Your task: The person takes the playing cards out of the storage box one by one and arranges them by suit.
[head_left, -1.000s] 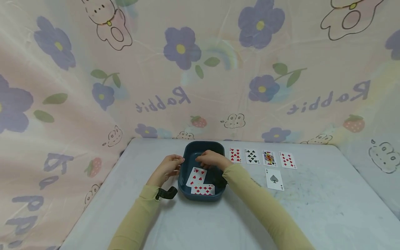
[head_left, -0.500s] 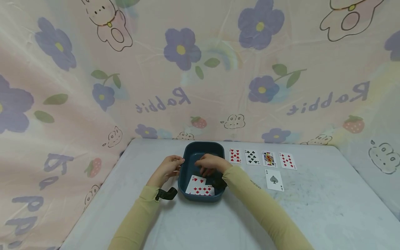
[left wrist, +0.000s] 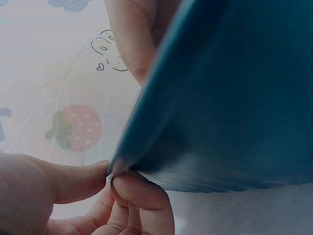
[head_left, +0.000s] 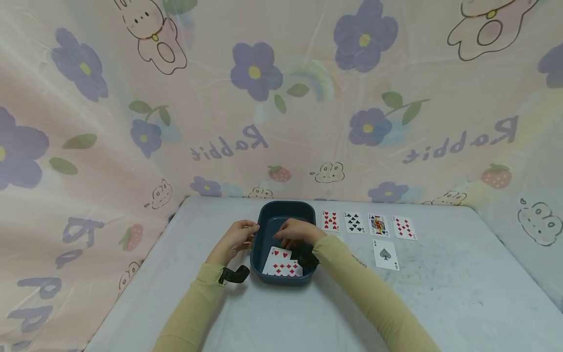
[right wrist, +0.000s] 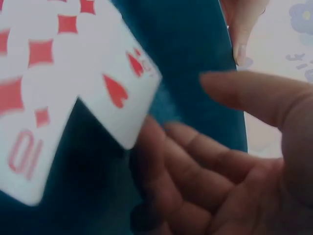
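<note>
A dark blue rectangular tub (head_left: 281,208) stands on the table in front of me. In the left wrist view, my left hand (left wrist: 117,191) pinches its edge between thumb and forefinger. My right hand (head_left: 300,230) reaches inside the tub, its thumb apart from loosely bent fingers. Those fingertips are close to the corner of a heart playing card (right wrist: 120,90); whether they touch it I cannot tell. Over part of that card lies a ten of diamonds (right wrist: 41,95), near the tub's front end. The right hand and its dark wrist camera hide part of the tub's floor.
To the right of the tub, playing cards lie face up in a row: a heart card (head_left: 330,221), a club card (head_left: 354,223), a face card (head_left: 378,225) and a diamond card (head_left: 404,228). An ace of spades (head_left: 385,254) lies below them. Printed cloth (head_left: 303,112) hangs behind the table.
The heart card in the tub has shifted towards the front end, closer under the ten of diamonds. My right hand has lowered slightly; the left keeps its place at the edge.
</note>
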`<state>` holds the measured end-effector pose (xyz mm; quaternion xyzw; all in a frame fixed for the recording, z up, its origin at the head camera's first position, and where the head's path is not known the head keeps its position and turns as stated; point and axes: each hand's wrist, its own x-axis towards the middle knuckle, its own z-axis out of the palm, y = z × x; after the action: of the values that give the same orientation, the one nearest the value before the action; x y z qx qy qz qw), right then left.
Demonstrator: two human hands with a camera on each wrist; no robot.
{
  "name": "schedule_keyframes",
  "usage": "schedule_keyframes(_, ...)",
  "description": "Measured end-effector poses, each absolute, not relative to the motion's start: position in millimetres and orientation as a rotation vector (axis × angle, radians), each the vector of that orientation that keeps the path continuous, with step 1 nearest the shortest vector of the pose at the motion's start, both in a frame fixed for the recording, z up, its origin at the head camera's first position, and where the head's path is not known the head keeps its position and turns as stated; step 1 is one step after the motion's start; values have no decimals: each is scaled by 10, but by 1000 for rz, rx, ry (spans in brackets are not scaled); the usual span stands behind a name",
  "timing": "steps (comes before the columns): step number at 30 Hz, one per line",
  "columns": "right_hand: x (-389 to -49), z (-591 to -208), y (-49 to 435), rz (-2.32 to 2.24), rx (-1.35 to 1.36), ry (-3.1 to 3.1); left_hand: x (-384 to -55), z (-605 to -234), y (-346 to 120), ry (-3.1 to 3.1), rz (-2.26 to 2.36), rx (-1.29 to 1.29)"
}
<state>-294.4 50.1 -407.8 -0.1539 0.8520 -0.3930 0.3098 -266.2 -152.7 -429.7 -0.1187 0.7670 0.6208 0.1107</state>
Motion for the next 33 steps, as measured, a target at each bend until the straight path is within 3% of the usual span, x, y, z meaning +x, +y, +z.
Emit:
schedule_keyframes(20, -3016, -3965, 637, -1122, -517, 2411, -2654, -4290, -1517, 2264, 1818, -342)
schedule_keyframes(33, -3078, -3800, 907, -1273, -434, 2468, -2652, -4298, -1516, 2245, 1832, -349)
